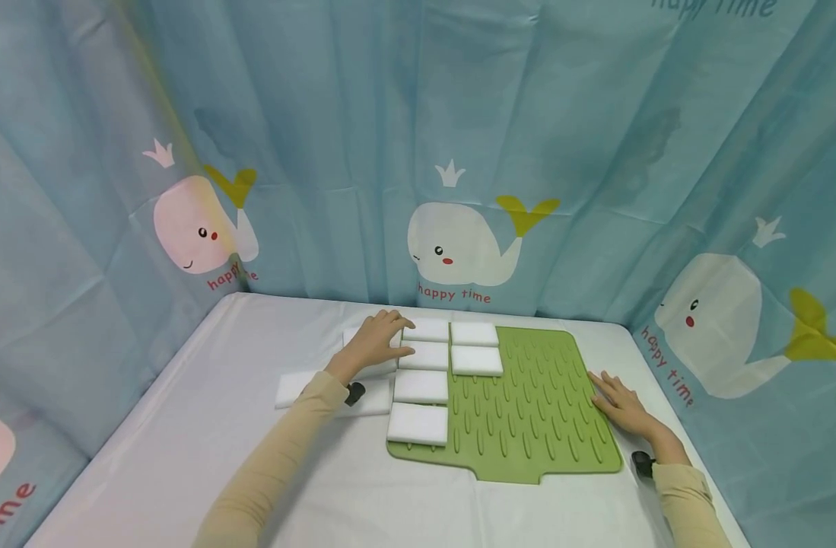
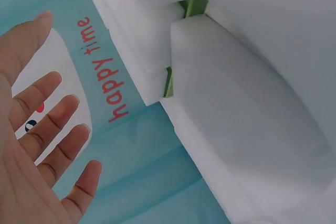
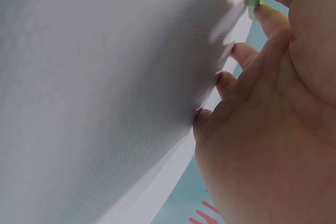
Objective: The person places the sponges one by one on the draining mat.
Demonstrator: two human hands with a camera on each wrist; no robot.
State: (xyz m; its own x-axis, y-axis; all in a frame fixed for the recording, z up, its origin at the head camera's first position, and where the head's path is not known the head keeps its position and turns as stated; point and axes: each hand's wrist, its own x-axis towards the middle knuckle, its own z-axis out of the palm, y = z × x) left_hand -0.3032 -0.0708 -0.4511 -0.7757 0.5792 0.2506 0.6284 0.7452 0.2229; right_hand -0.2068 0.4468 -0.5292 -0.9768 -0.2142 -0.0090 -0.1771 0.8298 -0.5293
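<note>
Along the left edge of the green mat (image 1: 527, 403), which lies on the desk (image 1: 171, 464), four white blocks (image 1: 421, 387) form a column, with two more beside the far pair. At the mat's far-left corner is the left hand (image 1: 373, 342), thumb and fingers spread wide, holding nothing; whether it touches a block I cannot tell. From its fingertips the column's two far blocks lie just to the right, while the loose blocks (image 1: 376, 399) lie off the mat's left edge, partly hidden by the hand and sleeve (image 1: 270, 464); the left hand is clearly the nearer one to both groups. At the mat's right edge, the right hand (image 1: 621, 403) rests with fingers loosely spread, fingertips against that edge. Each block on the mat has its long axis left to right, across the column; the ends look alike, so neither seems a front. The mat's tab (image 1: 508, 476) juts from its near edge.
</note>
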